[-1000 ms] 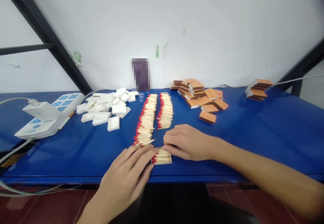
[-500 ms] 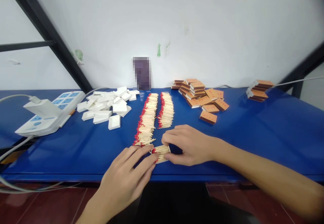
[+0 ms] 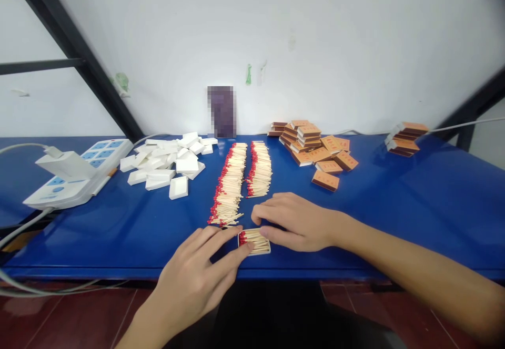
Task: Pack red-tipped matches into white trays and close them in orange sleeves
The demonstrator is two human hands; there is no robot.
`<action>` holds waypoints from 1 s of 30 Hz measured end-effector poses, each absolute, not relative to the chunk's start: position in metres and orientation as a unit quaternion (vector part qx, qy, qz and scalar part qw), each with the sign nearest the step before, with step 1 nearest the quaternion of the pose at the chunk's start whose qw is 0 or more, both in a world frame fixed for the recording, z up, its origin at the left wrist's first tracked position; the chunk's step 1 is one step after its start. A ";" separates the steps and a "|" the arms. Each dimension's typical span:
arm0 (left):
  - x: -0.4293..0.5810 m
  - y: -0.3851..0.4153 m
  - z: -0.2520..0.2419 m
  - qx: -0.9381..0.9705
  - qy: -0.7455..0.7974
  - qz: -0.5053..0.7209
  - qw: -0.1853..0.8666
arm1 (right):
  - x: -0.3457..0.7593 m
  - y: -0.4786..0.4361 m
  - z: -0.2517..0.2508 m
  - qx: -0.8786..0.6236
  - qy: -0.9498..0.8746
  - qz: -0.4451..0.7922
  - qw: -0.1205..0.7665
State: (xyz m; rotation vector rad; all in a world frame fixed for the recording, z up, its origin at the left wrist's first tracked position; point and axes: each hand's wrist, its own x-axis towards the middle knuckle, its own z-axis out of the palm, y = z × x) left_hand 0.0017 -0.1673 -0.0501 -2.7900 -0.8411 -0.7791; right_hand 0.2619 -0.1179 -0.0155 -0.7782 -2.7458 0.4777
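Note:
A small white matchbox tray (image 3: 264, 253) full of red-tipped matches (image 3: 258, 240) lies near the front edge of the blue table. My left hand (image 3: 197, 265) holds its left end, index finger at the far left corner and thumb over the matches. Against the tray's far right part rests the thumb of my right hand (image 3: 298, 223); the other fingers are bent and apart from it. Just beyond the tray, a long row of loose matches (image 3: 229, 186) runs away from me, beside a shorter row of matches (image 3: 259, 173).
White empty trays (image 3: 158, 162) are heaped at the left. Orange matchbox sleeves (image 3: 311, 141) pile up at the back right, with another small stack of boxes (image 3: 406, 139) farther right. A power strip (image 3: 67, 191) with a plugged-in adapter and cables lies far left. A pixelated dark panel (image 3: 223, 111) leans on the wall.
My right hand has loosened from the tray's right end, its thumb now on the far side. My left thumb has slid right over the matches, and the tray shows more fully.

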 end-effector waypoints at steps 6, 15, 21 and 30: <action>0.004 -0.166 -0.056 -0.913 -0.278 -0.292 0.062 | 0.261 -0.118 -0.015 -0.273 -0.942 0.154 0.119; 0.004 -0.165 -0.055 -0.917 -0.275 -0.280 0.075 | 0.261 -0.118 -0.019 -0.279 -0.943 0.141 0.116; 0.005 -0.167 -0.056 -0.911 -0.282 -0.292 0.075 | 0.263 -0.118 -0.020 -0.276 -0.944 0.142 0.117; 0.006 -0.164 -0.054 -0.876 -0.319 -0.361 0.023 | 0.263 -0.119 -0.015 -0.281 -0.941 0.155 0.109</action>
